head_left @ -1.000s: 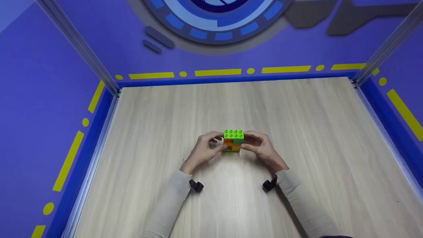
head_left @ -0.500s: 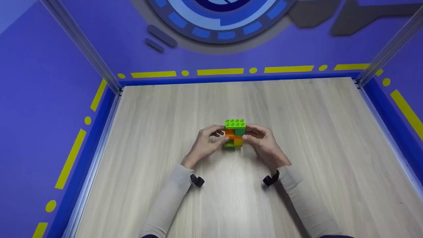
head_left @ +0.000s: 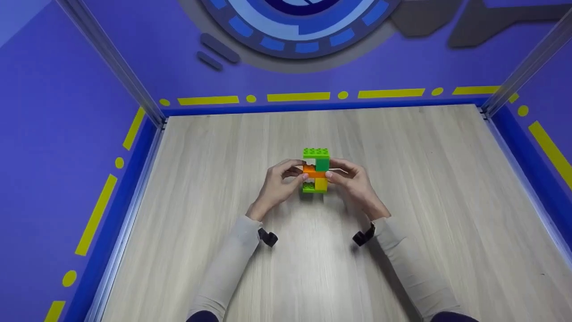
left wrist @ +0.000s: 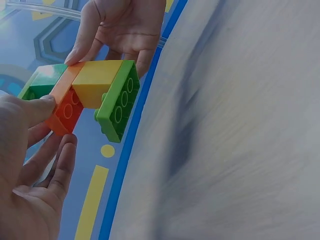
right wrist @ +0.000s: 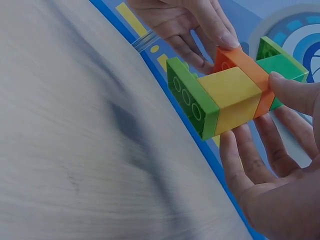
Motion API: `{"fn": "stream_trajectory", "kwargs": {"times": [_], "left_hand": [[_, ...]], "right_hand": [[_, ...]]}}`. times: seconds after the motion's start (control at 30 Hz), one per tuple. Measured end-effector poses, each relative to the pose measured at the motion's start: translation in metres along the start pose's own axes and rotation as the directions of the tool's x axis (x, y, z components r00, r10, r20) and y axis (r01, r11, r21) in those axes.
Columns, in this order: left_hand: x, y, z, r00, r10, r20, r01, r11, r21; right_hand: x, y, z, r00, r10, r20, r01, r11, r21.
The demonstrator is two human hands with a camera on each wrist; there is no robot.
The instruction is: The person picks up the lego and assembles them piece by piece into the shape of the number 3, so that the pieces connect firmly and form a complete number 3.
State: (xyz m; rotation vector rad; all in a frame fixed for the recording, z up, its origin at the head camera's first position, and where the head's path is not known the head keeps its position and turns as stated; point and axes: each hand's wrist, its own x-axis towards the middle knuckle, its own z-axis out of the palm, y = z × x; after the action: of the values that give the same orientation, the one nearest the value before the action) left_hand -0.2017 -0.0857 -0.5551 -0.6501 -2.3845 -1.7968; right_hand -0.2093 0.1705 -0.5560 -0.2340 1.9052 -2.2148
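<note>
Between both hands a small tower of toy building bricks is held up above the table. Its light green top plate (head_left: 316,153) shows studs. Under that come a green block (head_left: 322,164), an orange plate (head_left: 314,171), a yellow block (head_left: 321,184) and a light green bottom plate (head_left: 308,190). The two blocks sit on the right side, leaving gaps at the left. My left hand (head_left: 280,185) pinches the orange plate's left end between thumb and fingers. On the other side my right hand (head_left: 359,185) grips it, thumb by the orange plate and green block (right wrist: 282,68).
A pale wood-grain table (head_left: 223,156) lies beneath, bordered by blue printed walls (head_left: 286,76) at the back and sides. Metal posts (head_left: 116,67) stand at the back corners. Black wrist cameras (head_left: 269,238) sit at both cuffs.
Both hands have raised the brick tower, which moves up in the head view. More of its front face shows now, with the gaps between plates visible. The grip looks the same.
</note>
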Motion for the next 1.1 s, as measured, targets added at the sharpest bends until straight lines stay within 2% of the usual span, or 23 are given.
{"fn": "stream_trajectory", "kwargs": {"times": [0.23,0.63,0.8,1.0,1.1], "left_hand": [[0.008,0.002,0.000,0.999,0.043,0.013,-0.043,0.999,0.011],[0.019,-0.003,-0.007,0.998,0.025,0.060,-0.030,0.995,0.095],[0.023,-0.007,-0.008,0.997,-0.030,0.075,0.020,0.992,0.126],[0.026,-0.015,-0.008,0.988,-0.130,0.082,0.115,0.979,0.167],[0.030,-0.020,-0.009,0.982,-0.168,0.087,0.150,0.973,0.176]], "right_hand": [[0.005,-0.002,-0.001,0.999,0.031,-0.019,-0.030,0.999,0.029],[0.017,-0.007,-0.002,0.987,0.162,-0.015,-0.162,0.987,-0.018],[0.025,-0.006,-0.004,0.979,0.204,-0.010,-0.204,0.976,-0.080],[0.035,-0.003,-0.003,0.984,0.178,-0.018,-0.178,0.963,-0.200],[0.041,-0.002,-0.001,0.981,0.189,-0.050,-0.196,0.952,-0.234]]}}
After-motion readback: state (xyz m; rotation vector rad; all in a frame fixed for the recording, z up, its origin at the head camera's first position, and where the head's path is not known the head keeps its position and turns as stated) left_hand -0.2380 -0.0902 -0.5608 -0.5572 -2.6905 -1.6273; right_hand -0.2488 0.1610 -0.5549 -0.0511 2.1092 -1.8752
